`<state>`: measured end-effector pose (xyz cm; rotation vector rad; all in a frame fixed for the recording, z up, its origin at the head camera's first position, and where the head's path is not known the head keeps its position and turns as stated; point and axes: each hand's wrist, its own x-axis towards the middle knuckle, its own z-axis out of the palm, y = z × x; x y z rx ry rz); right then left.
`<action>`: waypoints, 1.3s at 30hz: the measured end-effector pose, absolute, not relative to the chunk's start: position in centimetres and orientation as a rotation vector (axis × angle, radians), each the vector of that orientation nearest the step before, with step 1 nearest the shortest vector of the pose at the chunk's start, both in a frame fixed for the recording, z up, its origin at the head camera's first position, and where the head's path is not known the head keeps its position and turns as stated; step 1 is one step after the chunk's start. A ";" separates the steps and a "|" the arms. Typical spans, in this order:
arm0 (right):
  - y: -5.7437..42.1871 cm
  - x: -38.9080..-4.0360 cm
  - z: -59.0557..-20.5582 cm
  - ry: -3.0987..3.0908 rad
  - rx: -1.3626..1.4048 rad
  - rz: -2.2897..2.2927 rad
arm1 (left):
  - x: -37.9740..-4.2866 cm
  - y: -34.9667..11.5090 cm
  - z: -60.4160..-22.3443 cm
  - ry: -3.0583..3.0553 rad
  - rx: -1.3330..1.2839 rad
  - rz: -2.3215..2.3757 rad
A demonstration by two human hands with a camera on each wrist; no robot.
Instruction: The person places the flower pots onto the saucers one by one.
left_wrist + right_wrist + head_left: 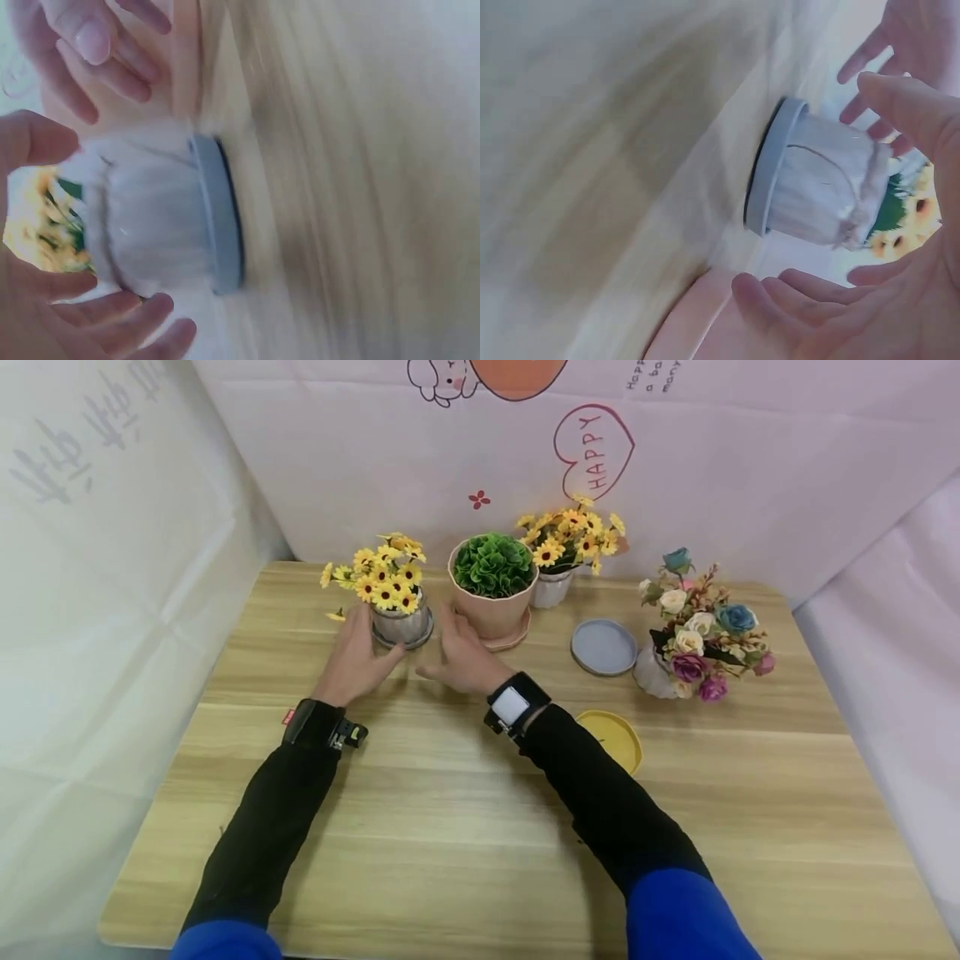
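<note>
A small whitish pot of yellow daisy-like artificial flowers stands upright on a grey-blue saucer at the back left of the table. My left hand is at the pot's left side, thumb and fingers spread. On its right side, my right hand has its fingers apart, between this pot and the pink pot. Both wrist views show a gap between the hands and the pot wall, where a thin cord hangs on the wrapped white pot. Neither hand holds anything.
The pink pot holds a green leafy plant. Behind it is another pot of yellow flowers. Right of these are an unoccupied grey saucer and a white pot with mixed roses. A yellow saucer lies partly under the right forearm.
</note>
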<state>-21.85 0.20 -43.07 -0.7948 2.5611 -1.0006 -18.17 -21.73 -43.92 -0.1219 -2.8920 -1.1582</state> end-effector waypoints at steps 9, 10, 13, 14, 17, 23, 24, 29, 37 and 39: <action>5.7 -17.5 -41.8 2.609 -0.849 -0.988 | -14.2 -18.8 -43.4 -2.872 -0.288 -1.178; 6.3 -17.0 -41.7 2.617 -0.843 -0.979 | -13.9 -18.5 -43.3 -2.869 -0.311 -1.188; 8.0 -15.7 -41.2 2.656 -0.797 -0.942 | -13.0 -17.3 -42.7 -2.864 -0.362 -1.214; 8.5 -15.3 -41.0 2.675 -0.775 -0.924 | -12.8 -16.9 -42.5 -2.861 -0.386 -1.216; 10.3 -14.1 -40.4 2.719 -0.693 -0.889 | -12.1 -15.5 -41.8 -2.847 -0.455 -1.218; 13.7 -12.2 -39.6 2.779 -0.596 -0.863 | -11.5 -13.0 -40.9 -2.848 -0.552 -1.229; 14.3 -12.0 -39.6 2.784 -0.583 -0.861 | -11.4 -12.5 -40.8 -2.853 -0.565 -1.233; 17.6 -11.1 -39.5 2.771 -0.471 -0.874 | -11.4 -10.0 -40.7 -2.865 -0.634 -1.267; 23.3 -9.8 -39.7 2.742 -0.240 -0.825 | -10.9 -6.1 -41.2 -2.879 -0.746 -1.392; 24.7 -9.5 -39.9 2.746 -0.204 -0.806 | -10.8 -5.1 -41.5 -2.881 -0.761 -1.435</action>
